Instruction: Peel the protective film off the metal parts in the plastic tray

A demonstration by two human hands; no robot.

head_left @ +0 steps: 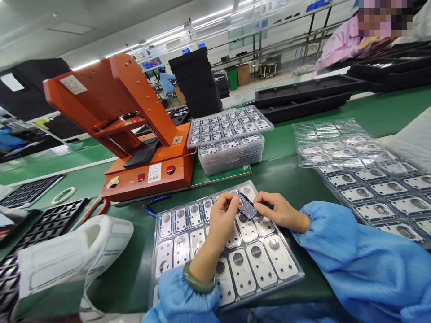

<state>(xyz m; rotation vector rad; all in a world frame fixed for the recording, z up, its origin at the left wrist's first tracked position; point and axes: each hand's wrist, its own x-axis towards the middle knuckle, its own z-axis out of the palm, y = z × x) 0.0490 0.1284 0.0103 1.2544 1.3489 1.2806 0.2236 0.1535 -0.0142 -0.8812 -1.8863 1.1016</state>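
Observation:
Between both hands, above a clear plastic tray of silvery rectangular plates, is a small dark rectangular plate with a blue edge. My left hand pinches its left side between thumb and fingers. Fingers of my right hand are closed at its right edge. Several plates in the tray's far row, such as this one, have blue rims. Nearer ones, like this silvery plate, show bare metal with a round mark and small holes. My left forearm covers part of the tray.
An orange press stands at the left back, beside stacked plate-filled trays. More filled trays lie at right. Blue-handled pliers, a roll of white backing strip and black grid trays sit left. A person in pink is across the bench.

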